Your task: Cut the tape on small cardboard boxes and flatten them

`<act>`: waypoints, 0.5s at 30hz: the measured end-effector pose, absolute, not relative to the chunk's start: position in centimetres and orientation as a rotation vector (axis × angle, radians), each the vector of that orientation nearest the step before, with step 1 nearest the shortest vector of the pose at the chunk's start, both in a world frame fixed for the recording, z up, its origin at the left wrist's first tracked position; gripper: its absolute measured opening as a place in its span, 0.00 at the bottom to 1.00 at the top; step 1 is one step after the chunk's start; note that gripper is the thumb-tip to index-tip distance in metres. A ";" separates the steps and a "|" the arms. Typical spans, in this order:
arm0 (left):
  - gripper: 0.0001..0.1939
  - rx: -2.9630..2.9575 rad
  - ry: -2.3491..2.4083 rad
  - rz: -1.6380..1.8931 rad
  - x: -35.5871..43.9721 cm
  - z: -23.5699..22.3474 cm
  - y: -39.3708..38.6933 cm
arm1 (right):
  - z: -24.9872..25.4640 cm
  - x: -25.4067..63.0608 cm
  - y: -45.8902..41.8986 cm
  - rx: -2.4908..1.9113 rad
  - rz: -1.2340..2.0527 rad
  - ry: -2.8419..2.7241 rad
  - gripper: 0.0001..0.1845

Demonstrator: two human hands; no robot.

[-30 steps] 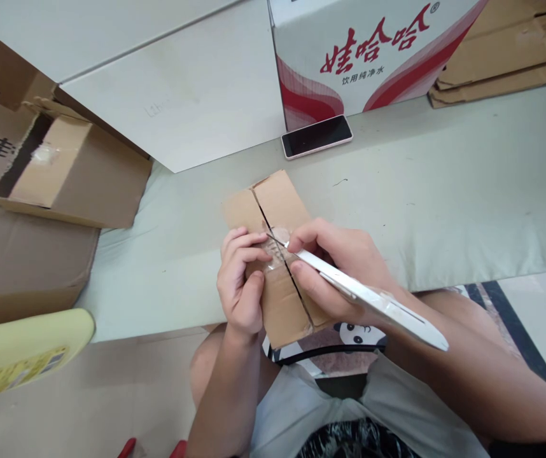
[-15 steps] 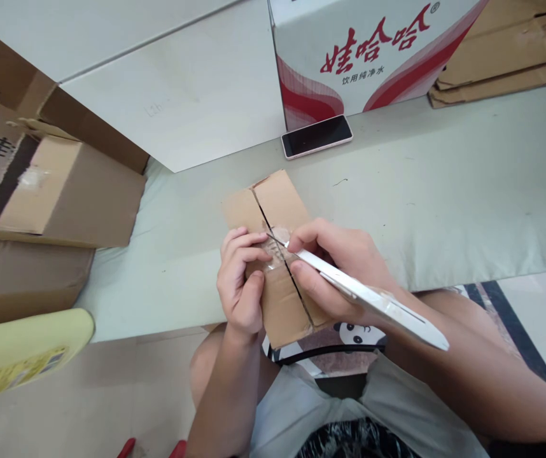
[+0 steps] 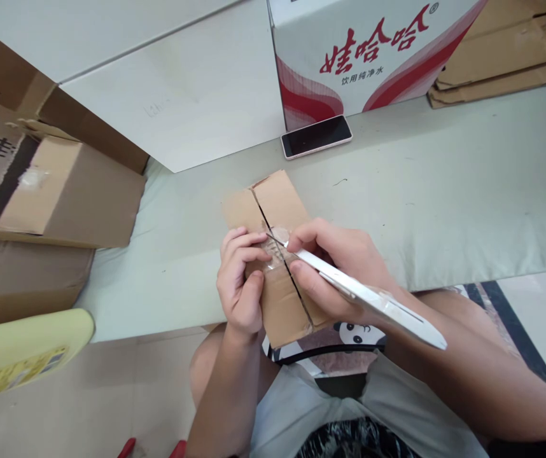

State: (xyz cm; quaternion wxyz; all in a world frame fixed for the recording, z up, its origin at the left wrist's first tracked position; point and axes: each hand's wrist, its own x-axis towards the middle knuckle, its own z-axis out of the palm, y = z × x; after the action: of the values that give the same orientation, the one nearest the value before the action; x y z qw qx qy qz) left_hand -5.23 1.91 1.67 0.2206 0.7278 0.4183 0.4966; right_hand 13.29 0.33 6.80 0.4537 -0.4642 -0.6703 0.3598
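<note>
A small cardboard box lies under both hands, with a dark seam running lengthwise between its two flaps. Clear tape crosses the seam near the middle, wrinkled and partly loose. My left hand is curled over the box's left side, its fingertips on the tape. In my right hand is a white utility knife, gripped like a pen. Its thin blade points up and left, the tip at the tape by my left fingertips. Whether the tip has pierced the tape I cannot tell.
A phone lies against a white-and-red carton on the pale cloth-covered surface. A white panel rises behind. Cardboard boxes stand left, above a yellow-green container. Folded cardboard is at back right.
Almost nothing differs. The rear end of the utility knife has shifted very slightly left; both hands and the box stay in place.
</note>
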 end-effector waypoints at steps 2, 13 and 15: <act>0.08 2.001 1.130 1.382 -5.2 1.7 1.9 | 6.8 13.3 0.3 -1.142 0.887 -1.656 0.04; 0.08 1.979 1.128 1.394 -5.2 1.6 1.9 | 6.6 13.3 0.3 -1.140 0.870 -1.650 0.03; 0.08 1.974 1.124 1.391 -5.2 1.6 1.9 | 6.6 13.2 0.3 -1.131 0.868 -1.645 0.03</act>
State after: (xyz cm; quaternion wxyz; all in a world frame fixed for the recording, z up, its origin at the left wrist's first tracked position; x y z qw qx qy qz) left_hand -5.24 1.90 1.61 0.2365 0.7201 0.4098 0.5075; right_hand 13.25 0.33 6.64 0.4639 -0.4603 -0.6695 0.3531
